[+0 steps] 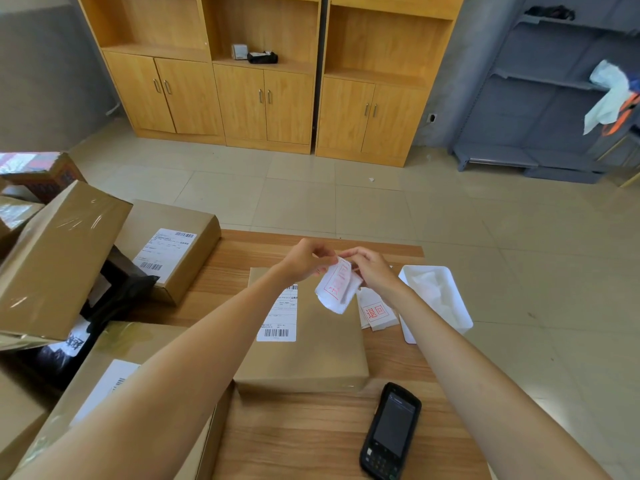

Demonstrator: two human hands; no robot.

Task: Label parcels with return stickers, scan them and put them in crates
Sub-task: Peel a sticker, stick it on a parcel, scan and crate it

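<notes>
With my left hand (pixel 304 259) and right hand (pixel 372 268) both pinching the sticker (pixel 337 289) at its top edge, I peel slowly to keep it flat above the parcel (pixel 322 341) at six o'clock.

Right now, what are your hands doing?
Left hand and right hand peeling return sticker. Parcel below, unstickered. Scanner idle. Nothing blocking.

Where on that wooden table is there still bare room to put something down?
Bare wood shows on the table at the near edge, between the brown parcel and the handheld scanner, and along the far edge. The left is crowded with stacked boxes.
</notes>
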